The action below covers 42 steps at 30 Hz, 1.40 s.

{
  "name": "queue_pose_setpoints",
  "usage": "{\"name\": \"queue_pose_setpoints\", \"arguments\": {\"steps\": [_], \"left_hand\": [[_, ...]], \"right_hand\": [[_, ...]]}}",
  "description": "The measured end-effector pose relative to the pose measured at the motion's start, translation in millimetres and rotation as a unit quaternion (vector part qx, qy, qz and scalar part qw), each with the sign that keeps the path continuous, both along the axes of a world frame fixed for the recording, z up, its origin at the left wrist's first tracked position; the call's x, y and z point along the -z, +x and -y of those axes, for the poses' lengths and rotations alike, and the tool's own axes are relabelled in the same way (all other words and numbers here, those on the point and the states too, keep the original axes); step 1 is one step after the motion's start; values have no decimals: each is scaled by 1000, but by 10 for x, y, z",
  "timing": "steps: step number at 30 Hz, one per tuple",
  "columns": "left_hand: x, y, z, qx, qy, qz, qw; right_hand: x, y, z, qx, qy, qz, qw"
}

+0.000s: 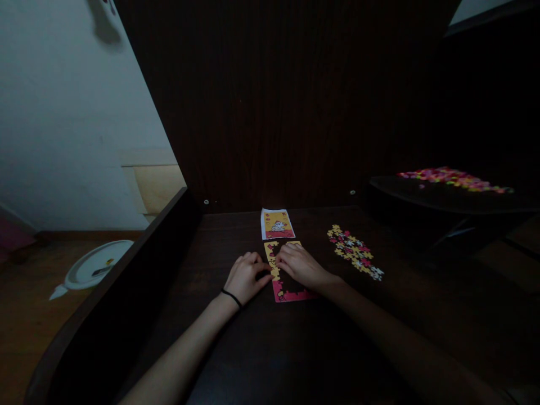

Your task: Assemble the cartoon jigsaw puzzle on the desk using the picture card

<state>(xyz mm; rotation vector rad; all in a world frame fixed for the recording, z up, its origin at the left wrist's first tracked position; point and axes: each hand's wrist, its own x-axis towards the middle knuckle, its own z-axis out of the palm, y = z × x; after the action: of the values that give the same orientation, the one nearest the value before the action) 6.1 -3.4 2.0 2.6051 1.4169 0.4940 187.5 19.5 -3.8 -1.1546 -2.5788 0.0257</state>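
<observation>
Partly built puzzle border (291, 296), frame centre. Left hand (246, 277) at its left side, thumb and forefinger parted, nothing seen between. Right hand (297, 264) curled over it; hold cannot be told. Judged step: joining left side; next calls for aligning, pressing flat.

Smooth wood-look tabletop (253, 349), matt cardboard puzzle (291, 297), paper sheet (277, 224)

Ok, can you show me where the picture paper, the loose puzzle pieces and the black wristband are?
Picture paper (278, 226), head view: the middle of its printed picture.
Loose puzzle pieces (355, 251), head view: around the middle of the pile.
Black wristband (232, 297), head view: the middle of its visible strip.
</observation>
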Motion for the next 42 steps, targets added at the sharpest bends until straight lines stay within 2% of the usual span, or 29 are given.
{"name": "queue_pose_setpoints", "arguments": {"steps": [31,42], "left_hand": [[20,-20,-7,11,5,-13,1000],[-6,-12,1,8,2,-22,1000]], "right_hand": [[-23,9,5,-4,-15,-23,1000],[22,-24,-55,60,-12,-56,997]]}}
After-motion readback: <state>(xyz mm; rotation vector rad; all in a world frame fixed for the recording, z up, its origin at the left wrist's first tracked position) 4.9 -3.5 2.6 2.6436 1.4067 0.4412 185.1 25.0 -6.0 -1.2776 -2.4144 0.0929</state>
